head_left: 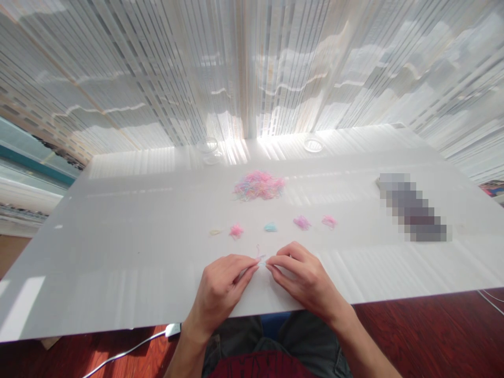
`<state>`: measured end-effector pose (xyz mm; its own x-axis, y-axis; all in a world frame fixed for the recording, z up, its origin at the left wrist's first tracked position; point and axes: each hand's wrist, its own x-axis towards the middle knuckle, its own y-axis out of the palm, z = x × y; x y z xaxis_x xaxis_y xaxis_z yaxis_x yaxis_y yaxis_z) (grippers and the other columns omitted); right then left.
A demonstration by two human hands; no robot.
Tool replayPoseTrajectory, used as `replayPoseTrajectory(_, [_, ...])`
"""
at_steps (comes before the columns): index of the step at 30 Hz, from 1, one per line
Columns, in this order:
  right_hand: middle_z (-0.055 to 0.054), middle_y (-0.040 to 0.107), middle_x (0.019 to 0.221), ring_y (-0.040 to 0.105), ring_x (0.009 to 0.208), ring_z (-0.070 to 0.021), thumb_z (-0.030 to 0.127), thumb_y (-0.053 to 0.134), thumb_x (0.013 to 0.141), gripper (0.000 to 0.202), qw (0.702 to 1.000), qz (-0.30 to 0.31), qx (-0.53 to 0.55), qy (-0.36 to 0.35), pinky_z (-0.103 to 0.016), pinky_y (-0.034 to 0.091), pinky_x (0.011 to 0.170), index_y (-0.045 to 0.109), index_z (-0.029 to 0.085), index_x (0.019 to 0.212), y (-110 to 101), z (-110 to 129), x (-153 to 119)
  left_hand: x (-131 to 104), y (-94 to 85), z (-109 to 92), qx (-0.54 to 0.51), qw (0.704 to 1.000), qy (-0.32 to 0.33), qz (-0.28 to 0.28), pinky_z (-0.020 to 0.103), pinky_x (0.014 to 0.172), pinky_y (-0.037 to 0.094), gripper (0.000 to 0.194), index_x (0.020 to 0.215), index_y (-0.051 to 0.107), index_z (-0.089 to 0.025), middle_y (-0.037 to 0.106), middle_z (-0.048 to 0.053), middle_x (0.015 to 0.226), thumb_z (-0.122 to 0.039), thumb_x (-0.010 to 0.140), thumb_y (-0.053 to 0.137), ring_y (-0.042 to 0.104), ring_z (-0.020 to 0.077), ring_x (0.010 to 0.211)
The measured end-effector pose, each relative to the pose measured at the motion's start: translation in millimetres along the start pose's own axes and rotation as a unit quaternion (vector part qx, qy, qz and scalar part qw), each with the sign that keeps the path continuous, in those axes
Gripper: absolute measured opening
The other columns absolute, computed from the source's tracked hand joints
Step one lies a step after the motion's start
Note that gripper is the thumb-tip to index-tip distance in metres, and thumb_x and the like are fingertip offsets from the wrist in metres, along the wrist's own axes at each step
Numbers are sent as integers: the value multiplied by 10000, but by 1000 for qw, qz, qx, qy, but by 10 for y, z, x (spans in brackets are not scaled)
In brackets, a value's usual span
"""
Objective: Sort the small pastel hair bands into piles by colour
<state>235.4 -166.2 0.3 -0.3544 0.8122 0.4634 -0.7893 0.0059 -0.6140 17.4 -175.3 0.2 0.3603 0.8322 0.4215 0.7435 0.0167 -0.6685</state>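
Close to the table's front edge, my left hand (pixel 224 283) pinches thumb and forefinger on small pastel rubber bands (pixel 261 258). Pink and light-blue strands show at the fingertips. My right hand (pixel 307 275) is also closed in a pinch, its fingertips a little apart from the left ones, on the light-blue strand between them. Just beyond the fingers lie small sorted heaps: a pale yellow heap (pixel 214 231), a pink heap (pixel 236 231), a light-blue heap (pixel 270 227), a purple heap (pixel 302 222) and another pink heap (pixel 329 221). Farther back is a mixed pile (pixel 260 186) of bands.
A clear jar (pixel 209 145) and a round clear lid-like piece (pixel 313 145) are at the back of the white table (pixel 118 231). A blurred-out dark object (pixel 413 207) lies on the right. Sheer striped curtains (pixel 244 68) hang behind; a white cable (pixel 126 353) runs below.
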Motion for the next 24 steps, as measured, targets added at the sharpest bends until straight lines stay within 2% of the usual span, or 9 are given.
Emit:
replayPoseTrajectory(12, [-58,672,890,662,793,-176,176,636,962,151,1000,8,14,2,-298,587,703,706,221,1088,-14,9,1,-28,5,10,-8,1000,1,1,273,766,570,143,1081,703,-211,785,35,944,-137,976,641,741,164,836])
replayPoseTrajectory(24, [-52,656,854,656,765,-163,134,641,942,119,1000,-1,10,2,-273,562,693,726,204,988,-6,16,-7,-11,-6,-1,-25,1000,8,-4,254,738,539,120,1042,698,-201,775,17,900,-125,952,681,719,142,791])
